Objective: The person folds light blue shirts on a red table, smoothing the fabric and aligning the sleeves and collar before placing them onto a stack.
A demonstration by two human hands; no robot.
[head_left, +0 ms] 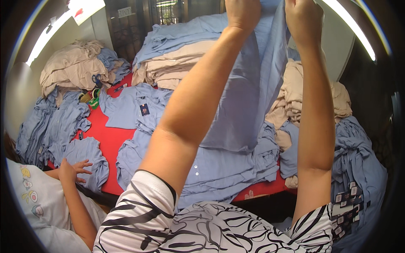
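Observation:
Both my arms are raised, and a light blue shirt (pixel 240 101) hangs down between them over the table. My left hand (pixel 244 12) is closed on its upper edge. Farther right, my right hand (pixel 304 19) grips the cloth in a fist. The top of the garment runs out of the picture. Below its hanging hem lies a stack of blue shirts (pixel 223 168) with small white buttons. To the left, another blue shirt (pixel 122 107) with a dark tag (pixel 144 109) lies spread on the red table cover (pixel 114 147).
Folded beige and blue garments (pixel 177 59) are piled at the back. A beige heap (pixel 71 67), scissors (pixel 96 80) and green tape (pixel 93 100) lie at left. A co-worker's hands (pixel 71 170) are at lower left. Dark tags (pixel 346 211) hang among blue clothes at right.

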